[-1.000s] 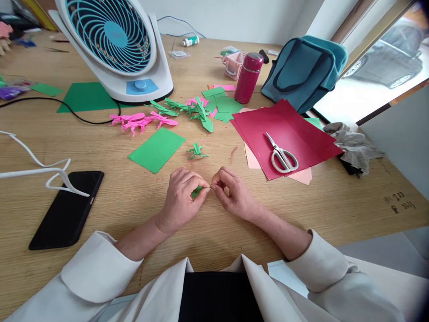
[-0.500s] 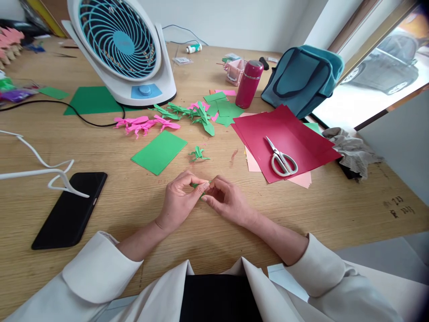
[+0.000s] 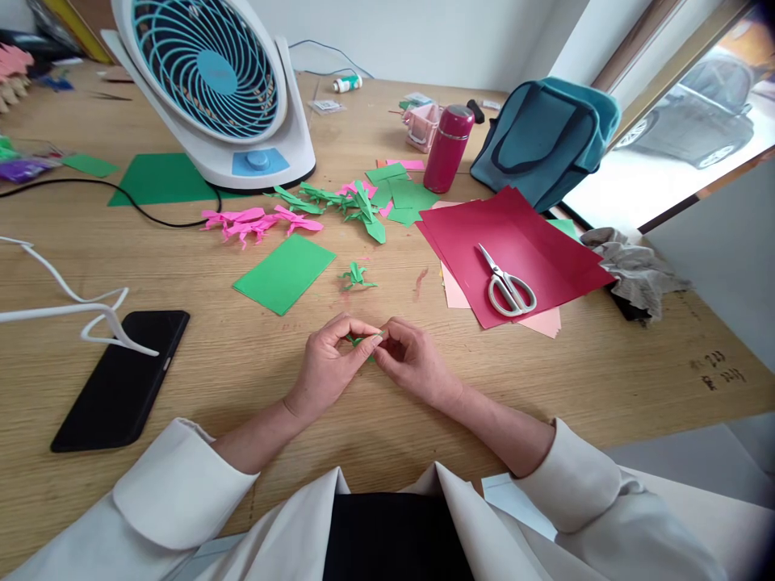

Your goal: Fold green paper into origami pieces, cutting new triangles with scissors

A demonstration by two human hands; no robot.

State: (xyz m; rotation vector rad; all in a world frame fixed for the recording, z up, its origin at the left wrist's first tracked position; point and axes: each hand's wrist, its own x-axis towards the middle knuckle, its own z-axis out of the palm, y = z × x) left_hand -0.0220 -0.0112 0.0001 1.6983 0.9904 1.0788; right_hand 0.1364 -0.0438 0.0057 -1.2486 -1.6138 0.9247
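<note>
- Flat rectangular green paper sheet (image 3: 284, 274): 1, lying on the pale wooden table (image 3: 236, 363), beyond the hands.
- Left hand (image 3: 332, 363): thumb and forefinger pinched on the paper piece; best used as the steady anchor, firm without crushing the layers.
- Small folded green paper piece (image 3: 353, 340): 1, between the 2 hands above the table, mostly hidden by fingers; creases too covered to read.
- Small green folded paper figure with thin limbs (image 3: 357, 276): 1, on the table just beyond the hands, handy for comparing shape.
- Right hand (image 3: 417, 363): fingers curled, tips meeting the left fingertips at the piece; gripping or merely pressing, cannot tell. Short, light pinches near the anchor should limit tearing.
- White-handled metal scissors (image 3: 512, 292): 1 pair, on red paper (image 3: 526, 234), untouched.
</note>
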